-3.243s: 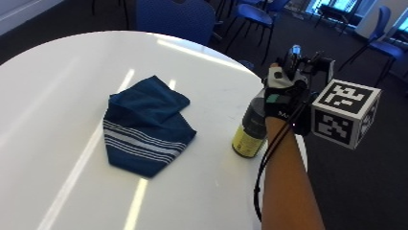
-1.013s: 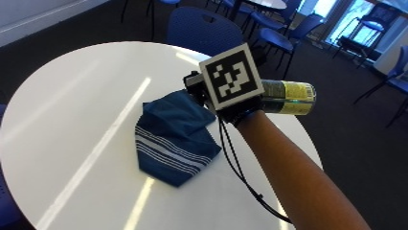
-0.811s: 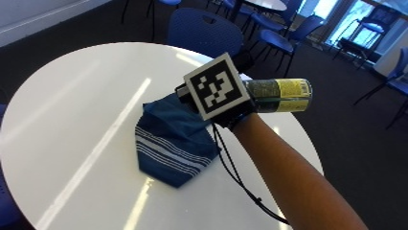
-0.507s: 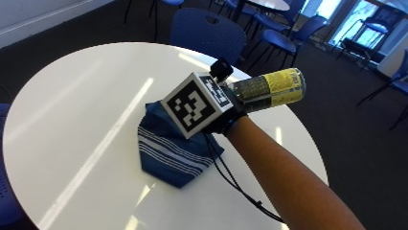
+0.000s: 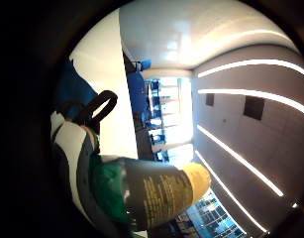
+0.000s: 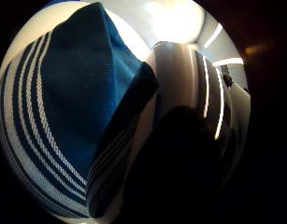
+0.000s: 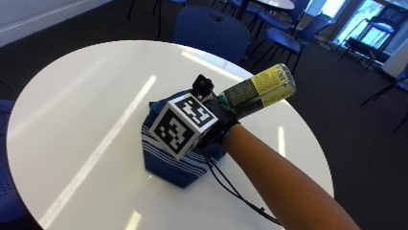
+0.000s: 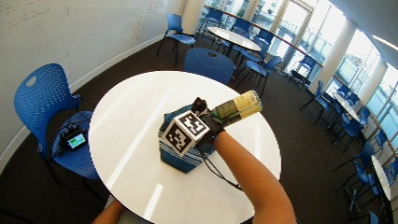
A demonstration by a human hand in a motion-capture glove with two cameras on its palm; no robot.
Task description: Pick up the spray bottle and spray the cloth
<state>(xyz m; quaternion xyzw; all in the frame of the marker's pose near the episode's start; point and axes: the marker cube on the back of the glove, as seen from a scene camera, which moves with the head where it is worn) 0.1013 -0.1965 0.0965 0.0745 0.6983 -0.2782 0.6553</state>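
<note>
At frame centre, the gloved right hand (image 7: 220, 120) grasps the tilted spray bottle (image 7: 258, 90) above the striped blue cloth (image 7: 172, 163).

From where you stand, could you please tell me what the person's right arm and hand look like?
The right hand wears a black glove with black straps; one strap loop shows in the little finger side palm view, next to white plastic at the palm. The forearm is bare, with no sleeve in view.

Blue chairs (image 8: 48, 100) ring round white tables (image 8: 131, 112) beside bright windows (image 8: 348, 56).
</note>
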